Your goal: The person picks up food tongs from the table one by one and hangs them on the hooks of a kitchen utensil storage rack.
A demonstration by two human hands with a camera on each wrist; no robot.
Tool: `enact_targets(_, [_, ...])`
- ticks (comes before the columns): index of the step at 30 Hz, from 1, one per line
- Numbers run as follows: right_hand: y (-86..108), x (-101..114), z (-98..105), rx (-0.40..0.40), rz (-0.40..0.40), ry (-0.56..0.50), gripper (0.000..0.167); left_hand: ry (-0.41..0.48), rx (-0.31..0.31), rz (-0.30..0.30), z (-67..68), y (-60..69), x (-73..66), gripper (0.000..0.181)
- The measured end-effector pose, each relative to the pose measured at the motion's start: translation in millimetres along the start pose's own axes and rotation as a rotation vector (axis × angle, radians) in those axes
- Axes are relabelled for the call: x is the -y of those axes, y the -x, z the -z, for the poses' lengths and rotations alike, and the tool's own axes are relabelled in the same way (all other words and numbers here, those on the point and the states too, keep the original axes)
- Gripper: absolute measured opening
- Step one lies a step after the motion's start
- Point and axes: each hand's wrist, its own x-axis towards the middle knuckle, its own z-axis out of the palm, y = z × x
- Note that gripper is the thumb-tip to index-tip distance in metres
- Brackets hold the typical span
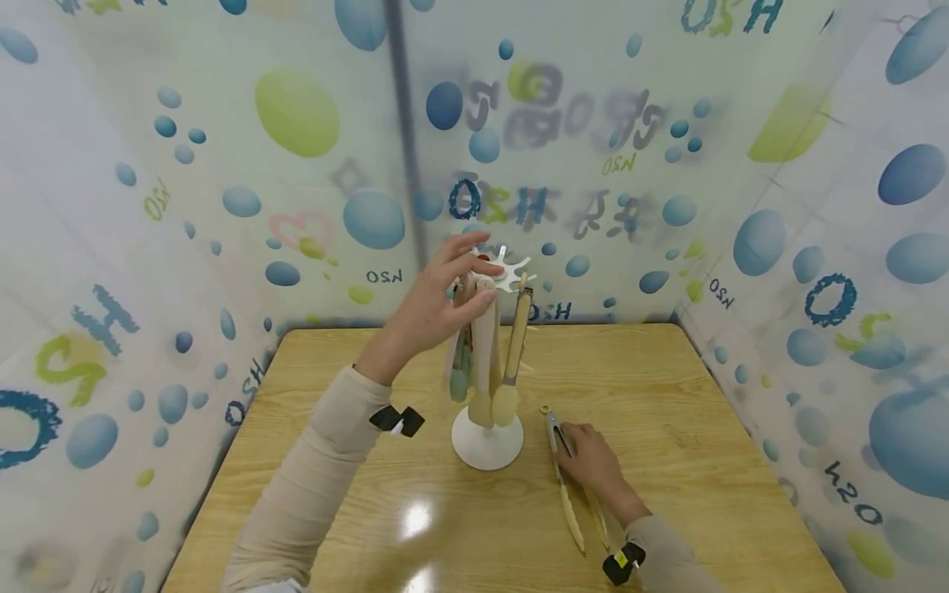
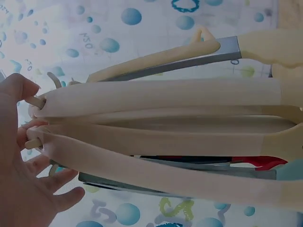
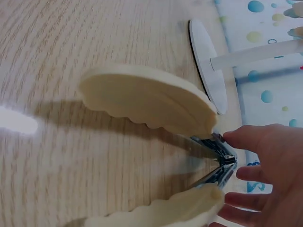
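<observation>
A white utensil stand (image 1: 487, 445) stands upright on the table with several cream and greenish kitchen utensils (image 1: 485, 354) hanging round its hooked top. My left hand (image 1: 437, 301) holds the top of the stand, thumb beside a utensil handle and fingers over the hooks. In the left wrist view that hand (image 2: 33, 156) touches a hook tip, its other fingers spread; cream handles (image 2: 165, 99) run away from it. To the right of the base, my right hand (image 1: 593, 463) grips metal tongs (image 1: 567, 502) with cream scalloped tips (image 3: 147, 97). The tongs' arms are spread apart, low over the table.
The wooden table (image 1: 356, 511) reaches back to a patterned fabric wall (image 1: 615, 206), with similar walls left and right. Inside the stand's hanging cluster, a red utensil part (image 2: 265, 162) shows behind the cream handles.
</observation>
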Motion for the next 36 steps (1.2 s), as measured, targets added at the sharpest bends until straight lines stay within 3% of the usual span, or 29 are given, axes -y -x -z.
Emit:
enact_targets(4, [0.2, 0, -3, 0.004, -0.011, 0.020, 0.057, -0.100, -0.048, 0.063, -3.0, 1.8, -13.3, 0.027])
enact_targets(14, [-1.1, 6, -8, -0.002, -0.038, 0.109, 0.065, -0.478, -0.215, 0.192, -17.7, 3.1, -45.3, 0.041])
enact_targets(17, [-0.5, 8, -8, -0.006, -0.040, 0.129, 0.064, -0.565, -0.249, 0.206, -20.5, 3.6, -50.8, 0.045])
enact_targets(24, [0.9, 17, -7, -0.015, -0.044, 0.139, 0.066, -0.731, -0.331, 0.176, -28.9, -0.7, -53.6, 0.050])
enact_targets(30, [2.4, 20, -8, -0.011, -0.046, 0.129, 0.067, -0.764, -0.320, 0.215, -32.9, -4.2, -56.8, 0.049])
enact_targets(36, [1.6, 16, -6, 0.001, -0.047, 0.104, 0.066, -0.663, -0.315, 0.205, -33.3, -5.0, -60.0, 0.041])
